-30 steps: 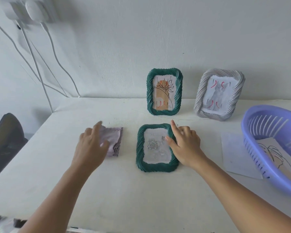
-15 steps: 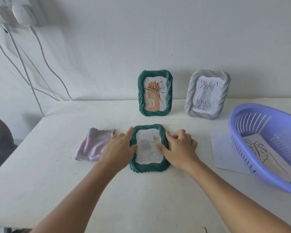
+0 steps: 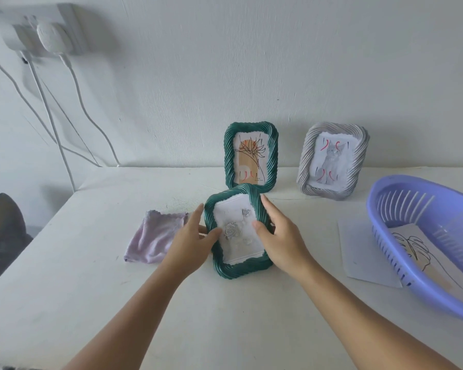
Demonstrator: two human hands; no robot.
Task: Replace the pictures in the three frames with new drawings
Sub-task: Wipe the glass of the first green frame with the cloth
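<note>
A lilac cloth (image 3: 155,240) is partly hidden behind the left hand (image 3: 191,245), whose thumb is pressed on the glass of a green frame (image 3: 237,231) while its fingers are lost behind the left edge. The frame, tilted up with its lower edge on the table (image 3: 91,303), is gripped on its right side by the right hand (image 3: 280,237), its rose picture faint. Beyond the hands stand a second green frame (image 3: 250,156), its foot overlapped, and a grey frame (image 3: 333,161); right of the right hand, a sheet (image 3: 358,249) is partly covered by a cut-off basket (image 3: 401,252) holding a drawing (image 3: 417,252).

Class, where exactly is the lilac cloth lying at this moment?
In the head view the lilac cloth lies flat on the white table, left of centre, just beside the left hand that grips the green frame.
</note>
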